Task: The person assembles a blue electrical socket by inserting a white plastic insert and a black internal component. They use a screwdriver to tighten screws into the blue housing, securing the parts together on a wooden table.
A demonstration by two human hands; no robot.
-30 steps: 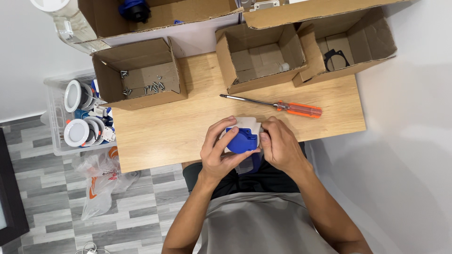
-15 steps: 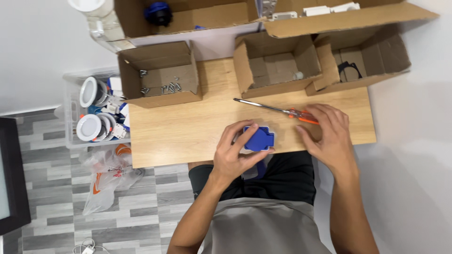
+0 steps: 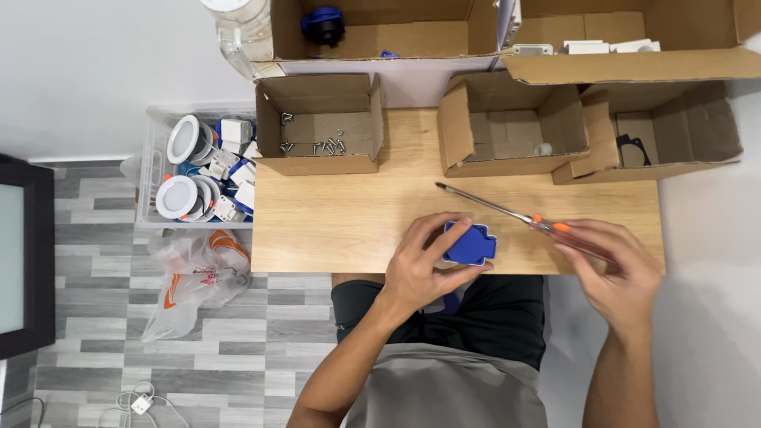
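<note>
Head view: left hand (image 3: pixel 416 265) pinches a blue part (image 3: pixel 469 243); right hand (image 3: pixel 618 273) grips a screwdriver (image 3: pixel 523 215), tip slanting up-left beyond the part

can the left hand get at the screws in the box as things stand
Probably not right away: the left hand is holding the blue part. The screws lie in an open box, nothing between.

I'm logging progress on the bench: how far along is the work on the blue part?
Done: the left hand holds the blue part at the table's front edge. In hand: the right hand grips the orange-handled screwdriver, its tip pointing away from the part. Left: the tip has not met the part, and the screws lie in their cardboard box.
</note>
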